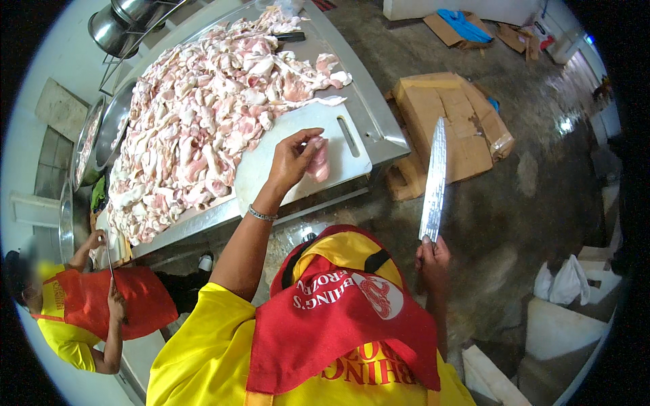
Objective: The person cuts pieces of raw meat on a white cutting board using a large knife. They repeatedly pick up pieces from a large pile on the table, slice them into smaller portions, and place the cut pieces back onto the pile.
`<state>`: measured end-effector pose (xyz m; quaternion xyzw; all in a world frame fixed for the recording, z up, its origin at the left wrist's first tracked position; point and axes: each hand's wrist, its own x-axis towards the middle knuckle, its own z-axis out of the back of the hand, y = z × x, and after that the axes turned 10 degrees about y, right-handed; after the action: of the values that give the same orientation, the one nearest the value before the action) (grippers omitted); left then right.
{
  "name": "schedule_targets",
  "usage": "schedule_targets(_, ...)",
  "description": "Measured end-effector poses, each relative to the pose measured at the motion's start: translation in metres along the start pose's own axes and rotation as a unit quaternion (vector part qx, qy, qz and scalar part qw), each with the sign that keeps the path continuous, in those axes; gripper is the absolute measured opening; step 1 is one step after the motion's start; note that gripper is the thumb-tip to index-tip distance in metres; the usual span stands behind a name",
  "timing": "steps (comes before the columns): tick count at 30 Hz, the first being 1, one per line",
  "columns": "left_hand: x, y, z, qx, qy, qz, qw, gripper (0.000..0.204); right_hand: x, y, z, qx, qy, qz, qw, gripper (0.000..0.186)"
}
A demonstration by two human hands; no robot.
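Over a white cutting board (258,168) at the near end of the steel table (378,116), my left hand (296,153) grips a pale pink piece of raw meat (319,166). My right hand (433,260) holds a long knife (433,179) by its handle, blade pointing up, off the table's right side. A big heap of pale raw meat pieces (183,135) covers much of the table, reaching the board's left and back edges. A dark object (290,36) lies at the table's back.
A co-worker (74,304) in yellow and red holds a blade at the left, near steel bowls (107,149) and hanging pots (112,30). Flattened cardboard (460,128) lies on the wet floor right of the table. A white bag (562,284) sits at the far right.
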<state>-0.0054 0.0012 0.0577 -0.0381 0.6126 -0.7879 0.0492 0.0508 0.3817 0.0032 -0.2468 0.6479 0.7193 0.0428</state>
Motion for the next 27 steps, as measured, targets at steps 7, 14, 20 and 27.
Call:
schedule_targets(7, -0.013, -0.001, -0.013, -0.076, -0.184, 0.005, 0.980, 0.045, 0.012, -0.005, -0.009, 0.009, 0.067, 0.041, 0.997, 0.019)
schedule_targets(14, -0.109, 0.028, 0.003, -0.069, -0.224, 0.238, 0.942, 0.029, 0.007, -0.027, -0.010, 0.004, 0.010, 0.058, 0.998, 0.014)
schedule_targets(20, -0.052, 0.043, 0.034, 0.238, -0.162, -0.040, 0.957, 0.045, -0.004, -0.015, -0.009, 0.023, 0.014, 0.033, 0.999, 0.015)
schedule_targets(27, 0.034, 0.063, 0.066, 0.521, 0.218, 0.012, 0.825, 0.040, -0.001, 0.000, -0.010, 0.003, 0.074, 0.065, 0.995, 0.014)
